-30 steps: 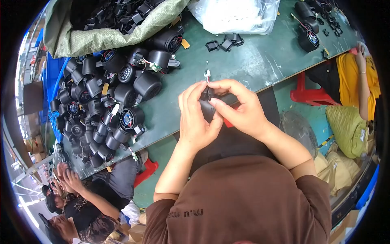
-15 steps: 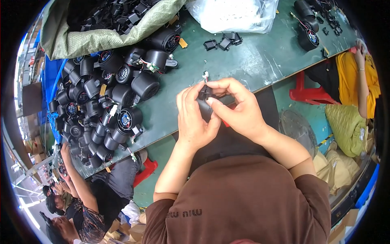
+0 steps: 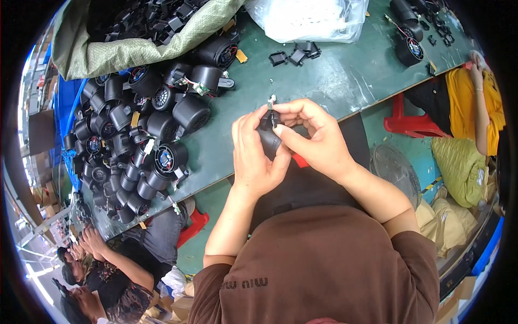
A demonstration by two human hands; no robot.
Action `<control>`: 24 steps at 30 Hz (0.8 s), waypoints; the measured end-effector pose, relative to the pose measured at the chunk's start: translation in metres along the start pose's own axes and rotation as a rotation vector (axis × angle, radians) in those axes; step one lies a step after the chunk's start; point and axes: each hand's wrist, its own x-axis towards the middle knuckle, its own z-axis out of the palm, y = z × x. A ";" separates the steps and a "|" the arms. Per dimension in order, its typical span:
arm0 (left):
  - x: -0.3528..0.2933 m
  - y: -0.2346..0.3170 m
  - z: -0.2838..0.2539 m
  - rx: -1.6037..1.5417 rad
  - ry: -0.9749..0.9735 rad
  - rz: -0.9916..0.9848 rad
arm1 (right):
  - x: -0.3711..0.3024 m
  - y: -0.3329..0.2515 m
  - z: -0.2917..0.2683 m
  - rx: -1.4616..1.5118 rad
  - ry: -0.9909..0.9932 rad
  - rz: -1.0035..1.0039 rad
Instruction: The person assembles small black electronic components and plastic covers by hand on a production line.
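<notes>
Between my two hands is a black cylindrical plastic housing (image 3: 269, 141), held near the table's front edge. My left hand (image 3: 252, 154) wraps its left side with the fingers curled round it. My right hand (image 3: 315, 137) pinches the upper part, thumb and fingers on a small black piece (image 3: 271, 118) there. A white connector (image 3: 272, 99) on short wires sticks out above the fingertips. Much of the housing is covered by my hands.
Left on the green table (image 3: 237, 129) lies a heap of black motor housings (image 3: 162, 127). Behind are a woven sack (image 3: 145, 51) of black parts and a clear plastic bag (image 3: 307, 21). Loose black clips (image 3: 295, 55) lie between. A co-worker (image 3: 116, 270) sits at left, another person (image 3: 475, 108) at right.
My right thumb and fingers have shifted slightly on the small black piece, showing more of the housing. At left, the co-worker's raised arm has come down.
</notes>
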 end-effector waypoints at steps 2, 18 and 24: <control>0.000 -0.001 0.000 0.011 0.009 0.014 | 0.001 0.000 0.001 -0.015 0.002 0.007; 0.003 -0.004 -0.002 0.022 -0.017 0.009 | 0.003 0.002 0.010 -0.212 0.111 -0.113; 0.005 -0.008 -0.003 0.044 -0.034 0.062 | 0.006 0.003 0.013 -0.405 0.125 -0.210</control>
